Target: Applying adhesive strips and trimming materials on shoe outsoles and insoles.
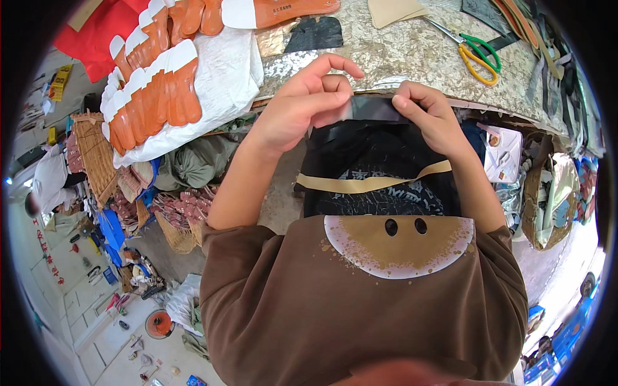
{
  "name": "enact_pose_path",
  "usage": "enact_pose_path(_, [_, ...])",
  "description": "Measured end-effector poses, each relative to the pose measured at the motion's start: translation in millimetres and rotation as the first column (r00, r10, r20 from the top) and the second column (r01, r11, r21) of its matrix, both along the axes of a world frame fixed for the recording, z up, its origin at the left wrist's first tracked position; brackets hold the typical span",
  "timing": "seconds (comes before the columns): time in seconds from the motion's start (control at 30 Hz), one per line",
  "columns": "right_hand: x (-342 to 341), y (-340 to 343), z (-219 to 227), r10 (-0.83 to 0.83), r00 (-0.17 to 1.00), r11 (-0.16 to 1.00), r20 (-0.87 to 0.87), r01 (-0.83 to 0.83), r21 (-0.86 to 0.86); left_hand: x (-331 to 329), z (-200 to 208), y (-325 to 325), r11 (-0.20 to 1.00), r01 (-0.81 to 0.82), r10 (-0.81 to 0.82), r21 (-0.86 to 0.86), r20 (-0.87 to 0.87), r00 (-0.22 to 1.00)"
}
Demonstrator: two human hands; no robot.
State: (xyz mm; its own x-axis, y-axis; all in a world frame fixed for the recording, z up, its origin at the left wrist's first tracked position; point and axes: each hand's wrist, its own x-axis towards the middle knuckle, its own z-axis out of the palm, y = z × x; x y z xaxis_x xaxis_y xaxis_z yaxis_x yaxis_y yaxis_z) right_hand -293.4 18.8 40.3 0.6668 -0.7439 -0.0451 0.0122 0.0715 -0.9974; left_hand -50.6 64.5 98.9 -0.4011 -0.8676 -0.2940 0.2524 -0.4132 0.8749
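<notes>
Over the near edge of the worktable, I hold a short, glossy black strip stretched between both hands. My left hand is closed on its left end, thumb and fingers pinched, with the index finger raised and curled. At the other end, my right hand pinches the strip between thumb and bent fingers. Beneath it, a black printed cloth covers my lap. A narrow tan strip lies across that cloth.
Orange insoles with white ends lie in overlapping rows on white sheeting at left. Scissors with green and yellow handles rest on the scuffed worktable. Beyond are a black piece and beige sheets. Strips hang at right.
</notes>
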Motion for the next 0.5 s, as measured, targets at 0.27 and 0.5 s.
enact_pose_path(0.27, [10,2,-2,-0.413,0.908,0.711,0.074,0.372,-0.597,-28,-3,2,0.974,-0.095,0.098,-0.205,0.004,0.995])
enact_pose_path(0.5, [-3,13,12,-0.103,0.994,0.941,0.04,0.11,-0.32,-55,-15,-1,0.961,-0.006,0.006,-0.277,-0.001,1.0])
